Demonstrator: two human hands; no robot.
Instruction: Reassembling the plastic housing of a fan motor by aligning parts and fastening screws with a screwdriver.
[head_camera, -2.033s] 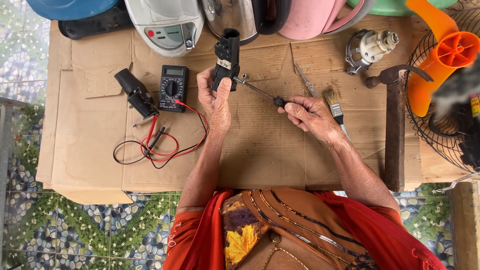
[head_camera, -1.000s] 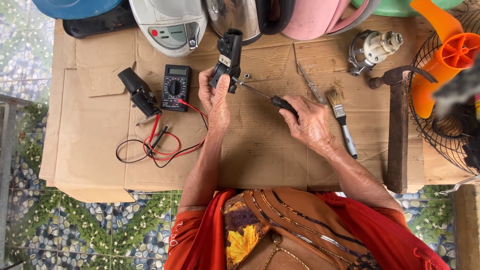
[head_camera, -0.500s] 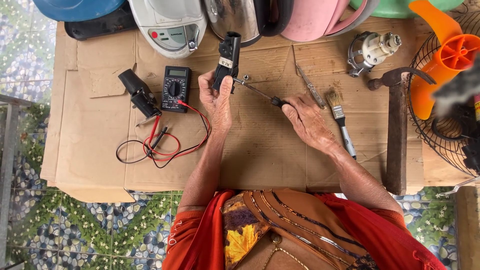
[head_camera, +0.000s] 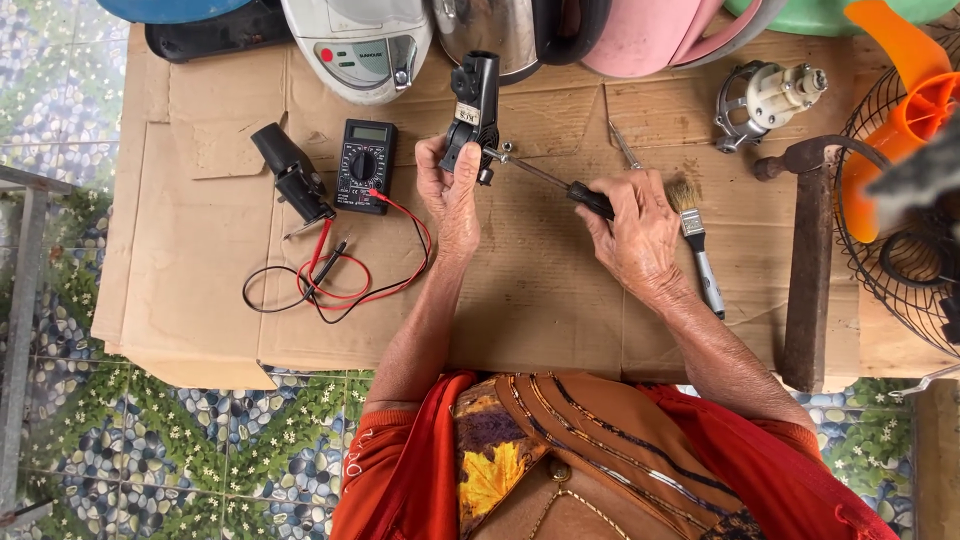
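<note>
The surface (head_camera: 200, 300) is covered with flattened brown cardboard, and along its far edge stands a row of kitchen appliances: a white electric pot (head_camera: 358, 45), a steel kettle (head_camera: 500, 30) and a pink cooker (head_camera: 650, 35). At the right edge lies a fan (head_camera: 900, 190) with an orange blade behind its wire guard, and beside it a long rusty hammer (head_camera: 805, 260). A small motor (head_camera: 765, 100) sits near the hammer's head.

In the middle, the left hand (head_camera: 450, 195) has its grip closed around the lower end of a black plastic handle part (head_camera: 473, 110), holding it raised above the cardboard with its top pointing toward the kettle. The right hand (head_camera: 630, 235) has its grip wrapped around the dark handle of a screwdriver (head_camera: 555, 182), whose shaft runs up and left to meet the side of the black part, just above the left thumb.

To do this well, I judge that the tip should sit square in the screw head, the shaft in line with the screw, with steady push from the right hand while the left braces the part so it cannot twist. The tip lies close to the left thumb, so a slip could jab it.

Smaller things lie about: a black multimeter (head_camera: 365, 165) with red and black leads (head_camera: 340, 275) coiled below it, another black part (head_camera: 290, 170) to its left, a paintbrush (head_camera: 697, 240) just beside the right hand, and thin pliers (head_camera: 625, 145) above that hand.
</note>
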